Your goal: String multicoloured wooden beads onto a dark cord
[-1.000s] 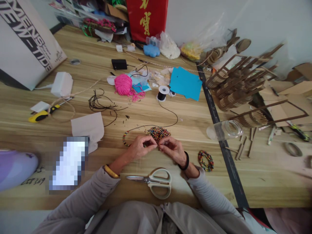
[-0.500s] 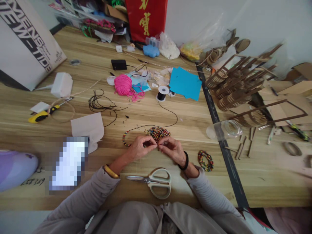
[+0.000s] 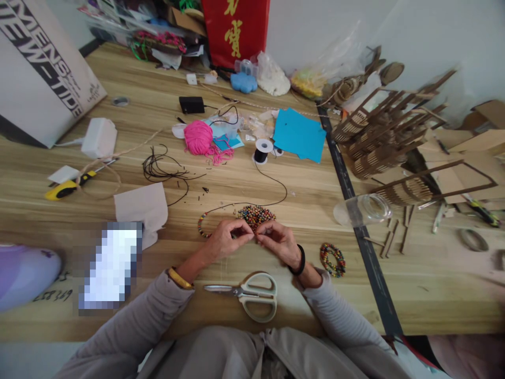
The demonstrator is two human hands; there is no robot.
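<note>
A: Hands first. Left hand [image 3: 225, 239] and right hand [image 3: 278, 239] meet fingertip to fingertip just below the bead pile [image 3: 255, 215], both pinched tight on something tiny. Looks like the cord [image 3: 276, 181] end and maybe a bead, too small to tell.

B: Strand?

A: Beaded strand [image 3: 202, 224] curls out left of the left hand, flat on the bench [image 3: 307, 195]. Cord runs up to the spool [image 3: 261, 151].

B: Around them?

A: Scissors [image 3: 248, 295] near the sleeves, finished bracelet [image 3: 333, 259] right of the right wrist, pink yarn [image 3: 198, 137] and blue sheet [image 3: 300, 134] further back.

B: Risks?

A: If the pinch slips, I'd say strung beads slide off the loose end. A wrist could nudge the pile and scatter it.
</note>
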